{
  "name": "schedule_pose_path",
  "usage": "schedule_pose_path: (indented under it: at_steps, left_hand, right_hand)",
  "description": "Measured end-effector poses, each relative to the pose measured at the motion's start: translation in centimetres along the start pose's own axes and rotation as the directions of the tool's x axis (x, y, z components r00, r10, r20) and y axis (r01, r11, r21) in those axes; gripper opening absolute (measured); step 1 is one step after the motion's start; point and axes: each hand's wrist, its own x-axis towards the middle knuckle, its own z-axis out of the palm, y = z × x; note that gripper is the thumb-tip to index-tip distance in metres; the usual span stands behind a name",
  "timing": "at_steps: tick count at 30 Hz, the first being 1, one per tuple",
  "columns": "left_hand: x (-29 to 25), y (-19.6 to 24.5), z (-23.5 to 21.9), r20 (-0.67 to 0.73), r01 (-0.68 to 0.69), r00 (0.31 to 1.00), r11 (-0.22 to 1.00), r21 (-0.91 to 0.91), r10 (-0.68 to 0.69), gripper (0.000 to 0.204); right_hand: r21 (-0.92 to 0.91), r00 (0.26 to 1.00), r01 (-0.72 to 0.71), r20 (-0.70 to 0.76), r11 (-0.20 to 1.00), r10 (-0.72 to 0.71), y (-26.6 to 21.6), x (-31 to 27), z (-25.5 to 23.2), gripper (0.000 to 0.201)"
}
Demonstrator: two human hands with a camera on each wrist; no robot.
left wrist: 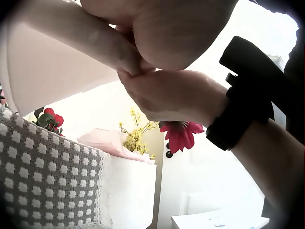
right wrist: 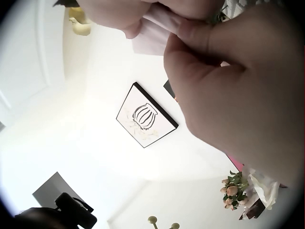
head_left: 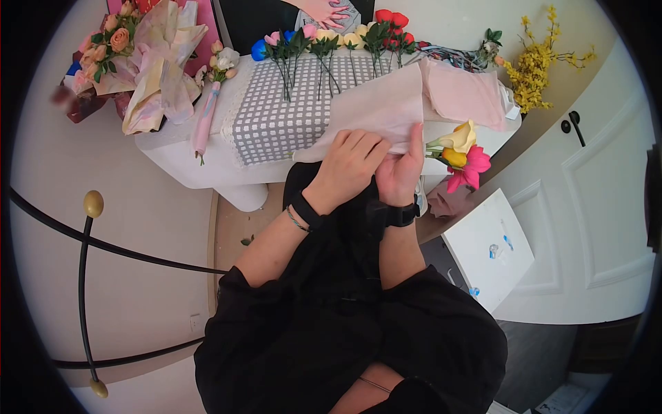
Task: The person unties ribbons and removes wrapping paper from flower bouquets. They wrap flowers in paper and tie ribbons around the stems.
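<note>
A pale pink sheet of paper stands raised over the table's front edge. My left hand grips its lower edge with curled fingers, close against my right hand, which pinches the paper with its palm turned up. Just right of that hand are a cream and yellow flower and a pink flower; their lower stems are hidden. In the left wrist view the pink flower hangs below my right hand. Fingers of both hands meet at the folded paper in the right wrist view.
Several artificial flowers with green stems lie on the grey-and-white checked cloth. Folded pink paper lies at the right, near yellow blossoms. A wrapped bouquet stands left; a white cabinet is at lower right.
</note>
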Motion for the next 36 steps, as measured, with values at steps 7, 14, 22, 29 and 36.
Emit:
schedule_pose_path:
  at_steps: [7,14,22,29,36]
  left_hand:
    - [0.0,-0.3,-0.7,0.099,-0.023,0.995,0.999,-0.037,0.027,0.031]
    - [-1.6,-0.6,0.0,0.051,-0.055,0.997,0.998,0.007,0.055,0.031]
    - [-5.0,-3.9,-2.8,0.226,-0.052,0.974,0.954,0.296,-0.017,0.027]
    - [-5.5,-4.2,-4.0,0.052,0.04,0.996,0.911,0.41,-0.067,0.034]
    - [-7.2,-5.3,-2.9,-0.125,0.361,0.931,0.909,0.209,-0.342,0.025]
  right_hand:
    - [0.029,0.975,-0.104,0.202,0.994,0.096,-0.7,-0.4,-0.9,0.044]
    - [-0.062,0.998,-0.052,-0.021,0.997,0.051,-0.2,-0.2,-0.5,0.057]
    - [-0.037,0.995,0.05,-0.089,0.998,-0.054,-3.5,0.8,-0.9,0.051]
    - [-0.049,0.985,0.095,-0.141,0.994,-0.101,-1.8,1.2,-1.9,0.042]
    - [-0.066,0.985,0.127,-0.105,0.99,-0.134,-2.9,1.1,-0.9,0.042]
